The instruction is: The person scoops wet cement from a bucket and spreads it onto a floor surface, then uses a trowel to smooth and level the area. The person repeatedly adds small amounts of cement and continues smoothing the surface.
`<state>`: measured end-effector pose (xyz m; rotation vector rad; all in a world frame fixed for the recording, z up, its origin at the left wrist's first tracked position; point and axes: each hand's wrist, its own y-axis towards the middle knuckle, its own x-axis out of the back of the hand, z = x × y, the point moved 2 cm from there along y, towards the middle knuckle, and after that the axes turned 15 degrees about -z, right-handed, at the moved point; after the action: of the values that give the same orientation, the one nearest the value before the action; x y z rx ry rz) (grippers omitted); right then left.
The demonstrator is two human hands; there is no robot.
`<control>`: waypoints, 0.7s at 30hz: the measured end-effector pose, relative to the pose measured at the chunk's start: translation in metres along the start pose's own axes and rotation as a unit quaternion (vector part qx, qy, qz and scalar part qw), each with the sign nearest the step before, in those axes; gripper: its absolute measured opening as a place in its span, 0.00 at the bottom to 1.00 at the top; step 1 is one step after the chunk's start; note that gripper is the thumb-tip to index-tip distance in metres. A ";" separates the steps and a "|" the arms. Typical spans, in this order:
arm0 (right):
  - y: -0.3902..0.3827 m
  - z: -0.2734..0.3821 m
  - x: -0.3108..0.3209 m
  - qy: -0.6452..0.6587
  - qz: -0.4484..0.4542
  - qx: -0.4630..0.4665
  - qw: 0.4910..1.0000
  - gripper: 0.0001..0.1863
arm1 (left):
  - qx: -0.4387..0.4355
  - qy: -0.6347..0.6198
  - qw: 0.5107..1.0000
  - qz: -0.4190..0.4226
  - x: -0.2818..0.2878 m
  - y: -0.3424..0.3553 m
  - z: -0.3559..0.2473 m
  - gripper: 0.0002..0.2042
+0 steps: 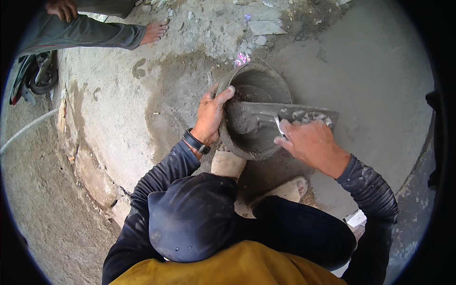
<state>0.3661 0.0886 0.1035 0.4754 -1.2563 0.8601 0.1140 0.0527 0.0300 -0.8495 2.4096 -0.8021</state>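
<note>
A round, mortar-crusted bucket (259,81) is tipped toward me, with wet grey mortar inside. My left hand (211,114) is closed on its left rim, thumb on top. My right hand (308,142) grips the handle of a flat rectangular trowel (260,110), whose mortar-smeared blade lies across the bucket's mouth and sticks out past its right side. My feet in light tan coverings (227,165) are just below the bucket.
Another person's bare foot (153,32) and grey-clad leg are at upper left, beside a dark tangled pile (42,78). Wet smooth mortar (361,80) covers the ground on the right. Rubble and paper scraps (266,28) lie ahead. A pale pipe (28,124) runs at far left.
</note>
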 end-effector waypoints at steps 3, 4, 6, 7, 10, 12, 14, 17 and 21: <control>0.013 0.009 -0.008 -0.070 -0.069 0.042 0.994 0.19 | -0.005 -0.004 0.999 0.047 -0.004 0.006 -0.005 0.25; 0.019 0.018 -0.016 -0.088 -0.077 0.062 0.991 0.19 | -0.011 0.003 0.999 0.054 -0.006 0.007 -0.005 0.24; 0.023 0.035 -0.030 -0.109 -0.015 0.069 0.991 0.18 | -0.027 0.012 0.998 0.055 -0.007 0.008 -0.006 0.24; 0.022 0.044 -0.032 -0.099 -0.028 0.087 0.991 0.19 | -0.033 0.020 0.997 0.062 -0.008 0.008 -0.007 0.23; 0.013 0.057 -0.023 -0.102 0.038 0.122 0.987 0.19 | -0.041 0.030 0.996 0.067 -0.011 0.008 -0.007 0.22; 0.011 0.043 -0.002 -0.127 0.039 0.128 0.983 0.18 | -0.028 0.014 0.998 0.052 -0.011 0.007 -0.006 0.22; 0.011 0.024 0.020 -0.131 0.010 0.117 0.984 0.18 | -0.056 0.031 0.996 0.059 -0.013 0.006 -0.006 0.23; 0.020 0.009 0.030 -0.185 -0.047 0.096 0.977 0.20 | -0.041 0.018 0.997 0.057 -0.015 0.003 -0.003 0.24; 0.044 0.014 -0.007 -0.202 -0.036 0.080 0.976 0.19 | -0.046 0.005 0.997 0.069 -0.017 0.004 -0.002 0.25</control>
<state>0.3229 0.1033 0.0950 0.8515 -1.5344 0.8306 0.1228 0.0675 0.0324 -0.7054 2.4986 -0.6495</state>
